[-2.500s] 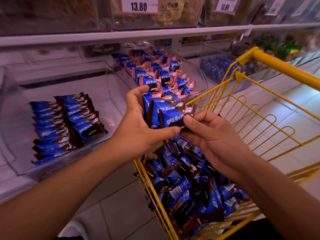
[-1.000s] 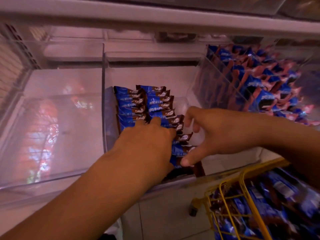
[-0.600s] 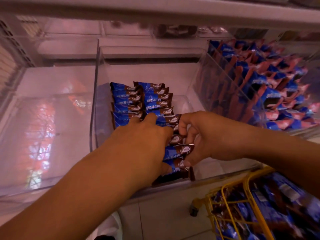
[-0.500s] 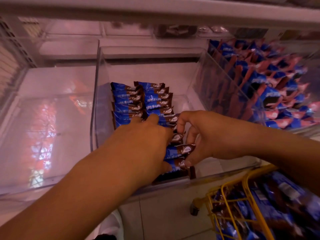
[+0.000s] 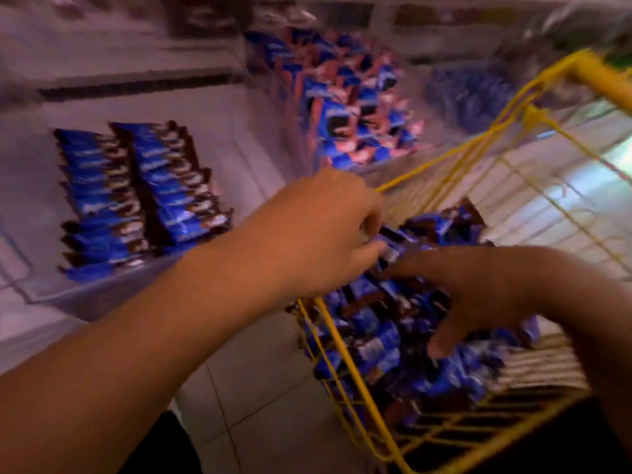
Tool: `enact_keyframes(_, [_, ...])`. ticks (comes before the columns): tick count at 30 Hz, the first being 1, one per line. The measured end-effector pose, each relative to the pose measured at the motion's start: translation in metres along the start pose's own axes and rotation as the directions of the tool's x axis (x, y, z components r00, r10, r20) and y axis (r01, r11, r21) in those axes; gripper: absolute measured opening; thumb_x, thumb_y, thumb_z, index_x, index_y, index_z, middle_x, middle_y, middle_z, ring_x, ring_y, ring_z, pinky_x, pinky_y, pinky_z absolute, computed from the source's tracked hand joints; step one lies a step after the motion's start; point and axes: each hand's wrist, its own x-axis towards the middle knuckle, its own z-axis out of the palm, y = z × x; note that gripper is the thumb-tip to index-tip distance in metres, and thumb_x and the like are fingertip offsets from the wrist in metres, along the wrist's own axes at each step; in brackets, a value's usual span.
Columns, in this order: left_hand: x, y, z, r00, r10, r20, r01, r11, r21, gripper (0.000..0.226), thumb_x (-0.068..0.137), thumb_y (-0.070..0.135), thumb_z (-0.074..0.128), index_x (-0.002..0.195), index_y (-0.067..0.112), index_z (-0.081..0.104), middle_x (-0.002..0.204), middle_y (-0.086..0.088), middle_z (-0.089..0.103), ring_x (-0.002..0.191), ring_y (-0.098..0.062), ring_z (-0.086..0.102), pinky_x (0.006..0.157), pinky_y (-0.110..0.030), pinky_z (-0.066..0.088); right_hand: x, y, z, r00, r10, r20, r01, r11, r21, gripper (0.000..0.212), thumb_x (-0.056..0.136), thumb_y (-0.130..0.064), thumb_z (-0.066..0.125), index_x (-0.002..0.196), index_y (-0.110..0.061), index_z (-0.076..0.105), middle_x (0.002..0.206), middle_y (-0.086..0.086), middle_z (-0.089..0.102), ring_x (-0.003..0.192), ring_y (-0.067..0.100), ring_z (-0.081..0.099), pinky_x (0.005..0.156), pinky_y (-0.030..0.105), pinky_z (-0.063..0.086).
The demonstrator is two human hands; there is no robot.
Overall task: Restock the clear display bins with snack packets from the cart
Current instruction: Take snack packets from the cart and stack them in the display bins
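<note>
The frame is motion-blurred. Blue-and-brown snack packets [image 5: 383, 336] fill the yellow wire cart [image 5: 605, 83] at the right. My left hand [image 5: 321, 234] is at the cart's near-left corner, fingers and thumb curled round a snack packet [image 5: 390, 242] on top of the heap. My right hand [image 5: 478, 295] hovers over the pile with fingers spread, fingertips touching the packets. The clear display bin [image 5: 85, 295] at the left holds two neat rows of the same packets [image 5: 136, 193].
A neighbouring clear bin holds pink-and-blue packets [image 5: 349, 97] behind the cart. Another bin of blue packets [image 5: 468, 94] sits further right. Pale tiled floor [image 5: 253, 371] shows between the shelf and the cart.
Both hands have left the clear bin and swung right to the cart. The view has turned right with them. The rows in the bin lie untouched.
</note>
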Motion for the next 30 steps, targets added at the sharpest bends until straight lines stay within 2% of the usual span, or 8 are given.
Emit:
enact_keyframes(2, [0.008, 0.015, 0.028, 0.979, 0.042, 0.201, -0.067, 0.990, 0.121, 0.025, 0.083, 0.043, 0.064, 0.096, 0.021, 0.066, 0.098, -0.006, 0.066, 0.095, -0.029, 0.063, 0.080, -0.041, 0.051, 0.009, 0.005, 0.023, 0.992, 0.046, 0.114, -0.049, 0.999, 0.023, 0.121, 0.056, -0.049, 0.093, 0.154, -0.039, 0.022, 0.157, -0.015, 0.033, 0.141, 0.004, 0.033, 0.116, 0.019, 0.027])
enact_keyframes(7, [0.016, 0.023, 0.072, 0.755, -0.273, 0.596, 0.019, 0.918, 0.396, 0.046, 0.070, 0.049, 0.080, 0.105, 0.021, 0.067, 0.104, -0.006, 0.068, 0.093, -0.027, 0.067, 0.072, -0.030, 0.052, 0.028, -0.009, 0.034, 0.986, 0.024, 0.163, -0.017, 0.999, -0.048, 0.110, 0.059, -0.054, 0.090, 0.150, -0.021, 0.037, 0.153, -0.004, 0.044, 0.137, 0.021, 0.046, 0.113, 0.038, 0.039])
enact_keyframes(12, [0.027, 0.021, 0.097, 0.476, -0.459, 0.751, -0.113, 0.814, 0.569, 0.059, 0.077, 0.050, 0.077, 0.126, 0.019, 0.063, 0.122, -0.004, 0.065, 0.107, -0.022, 0.064, 0.082, -0.027, 0.047, 0.036, -0.020, 0.052, 0.975, -0.011, 0.220, 0.047, 0.987, -0.156, 0.104, 0.074, -0.062, 0.076, 0.156, -0.019, 0.029, 0.157, 0.000, 0.038, 0.137, 0.024, 0.044, 0.108, 0.034, 0.040])
enact_keyframes(15, [0.032, 0.023, 0.102, 0.431, -0.462, 0.775, -0.178, 0.799, 0.575, 0.054, 0.081, 0.047, 0.075, 0.125, 0.017, 0.064, 0.121, -0.005, 0.066, 0.108, -0.023, 0.063, 0.093, -0.030, 0.048, 0.041, -0.026, 0.057, 0.970, -0.037, 0.240, 0.097, 0.965, -0.245, 0.079, 0.086, -0.058, 0.066, 0.148, -0.014, 0.043, 0.148, 0.002, 0.048, 0.128, 0.023, 0.051, 0.088, 0.027, 0.041])
enact_keyframes(18, [0.032, 0.025, 0.103, 0.382, -0.464, 0.799, -0.257, 0.777, 0.575, 0.048, 0.088, 0.042, 0.070, 0.128, 0.016, 0.063, 0.124, -0.006, 0.065, 0.103, -0.022, 0.061, 0.095, -0.031, 0.048, 0.049, -0.033, 0.060, 0.970, -0.065, 0.234, 0.144, 0.931, -0.336, 0.071, 0.088, -0.055, 0.067, 0.142, -0.012, 0.051, 0.143, 0.003, 0.052, 0.124, 0.023, 0.053, 0.091, 0.028, 0.044])
enact_keyframes(21, [0.030, 0.024, 0.102, 0.401, -0.458, 0.793, -0.249, 0.779, 0.575, 0.044, 0.088, 0.038, 0.068, 0.128, 0.019, 0.063, 0.124, -0.002, 0.066, 0.087, -0.017, 0.053, 0.075, -0.026, 0.043, 0.054, -0.035, 0.067, 0.951, -0.041, 0.307, 0.162, 0.911, -0.380, 0.082, 0.085, -0.055, 0.070, 0.150, -0.016, 0.040, 0.151, 0.001, 0.043, 0.132, 0.022, 0.046, 0.089, 0.027, 0.036])
enact_keyframes(25, [0.030, 0.018, 0.091, 0.448, -0.411, 0.794, -0.115, 0.854, 0.507, 0.056, 0.081, 0.034, 0.076, 0.131, 0.021, 0.054, 0.122, -0.003, 0.063, 0.099, -0.019, 0.060, 0.078, -0.030, 0.050, 0.057, -0.038, 0.068, 0.957, -0.064, 0.282, 0.185, 0.885, -0.427, 0.082, 0.085, -0.053, 0.072, 0.149, -0.013, 0.040, 0.150, 0.004, 0.043, 0.130, 0.026, 0.047, 0.093, 0.033, 0.042])
enact_keyframes(30, [0.030, 0.015, 0.052, 0.679, -0.248, 0.691, 0.098, 0.963, 0.250, 0.046, 0.068, 0.035, 0.083, 0.100, 0.026, 0.053, 0.102, 0.003, 0.058, 0.089, -0.018, 0.057, 0.080, -0.039, 0.054, 0.037, -0.015, 0.034, 0.987, -0.097, 0.128, 0.116, 0.981, -0.154, 0.039, 0.077, -0.051, 0.076, 0.082, -0.017, 0.058, 0.084, -0.002, 0.057, 0.076, 0.019, 0.058, 0.067, 0.038, 0.050])
